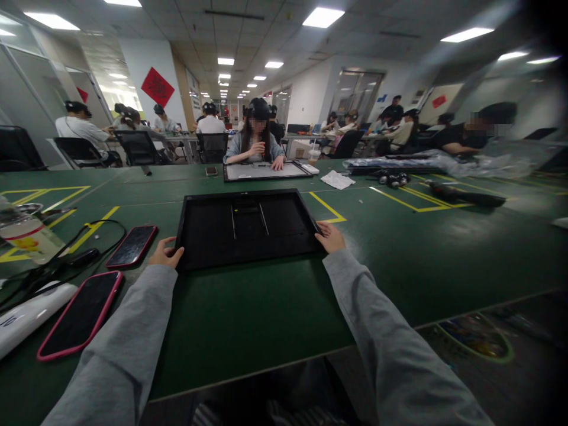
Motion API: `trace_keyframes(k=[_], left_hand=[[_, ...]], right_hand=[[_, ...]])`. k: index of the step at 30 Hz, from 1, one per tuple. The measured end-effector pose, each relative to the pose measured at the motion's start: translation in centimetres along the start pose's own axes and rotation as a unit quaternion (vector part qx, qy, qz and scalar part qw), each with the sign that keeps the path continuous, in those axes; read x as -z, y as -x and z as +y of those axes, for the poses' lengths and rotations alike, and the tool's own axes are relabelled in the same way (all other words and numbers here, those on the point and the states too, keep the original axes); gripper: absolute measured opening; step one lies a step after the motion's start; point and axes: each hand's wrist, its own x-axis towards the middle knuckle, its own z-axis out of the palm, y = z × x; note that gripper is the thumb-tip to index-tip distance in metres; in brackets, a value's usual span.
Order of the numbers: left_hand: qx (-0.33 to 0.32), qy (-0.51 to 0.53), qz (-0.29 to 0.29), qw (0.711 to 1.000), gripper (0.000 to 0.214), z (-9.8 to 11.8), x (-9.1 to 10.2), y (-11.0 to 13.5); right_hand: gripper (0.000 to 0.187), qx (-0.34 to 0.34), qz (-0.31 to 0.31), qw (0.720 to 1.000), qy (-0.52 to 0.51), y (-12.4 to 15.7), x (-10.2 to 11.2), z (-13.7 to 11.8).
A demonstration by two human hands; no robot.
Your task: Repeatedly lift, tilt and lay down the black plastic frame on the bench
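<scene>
A black rectangular monitor back cover (213,236) lies in front of me, with a raised rim and two thin metal strips (265,220) near its middle. My left hand (165,253) grips its left side, thumb against the near-left corner. On the opposite side, my right hand (332,238) holds the right edge by the near-right corner. The fingers of both hands are partly hidden behind the rim. Beneath the cover is a green table (257,319).
Left of me are two phones (84,313) (132,246), a white device (33,316), black cables and a drink cup (31,236). Across the table a person sits at a flat panel (261,172). A crumpled tissue (337,179) and a black tool-like object (465,194) lie farther right.
</scene>
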Motion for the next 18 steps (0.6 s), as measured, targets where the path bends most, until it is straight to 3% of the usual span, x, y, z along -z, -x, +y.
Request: trace_keyframes(k=[4,8,13,18], left_hand=[[-0.033,-0.079,0.008,0.996,0.051,-1.7,-0.5,-1.1],[-0.083,-0.124,0.003,0.989,0.039,-2.1,-0.5,-1.5],[-0.170,-0.161,0.039,0.972,0.037,-0.9,-0.2,-0.8],[-0.218,-0.101,0.121,0.963,0.045,1.4,0.7,0.5]], right_hand=[[0.049,0.045,-0.019,0.995,0.083,0.5,0.0,0.2],[0.053,0.049,-0.007,0.986,0.161,1.1,0.0,-0.3],[0.049,0.056,0.018,0.983,0.174,1.3,-0.1,-1.3],[0.052,0.114,0.067,0.974,0.183,1.9,-0.1,-3.8]])
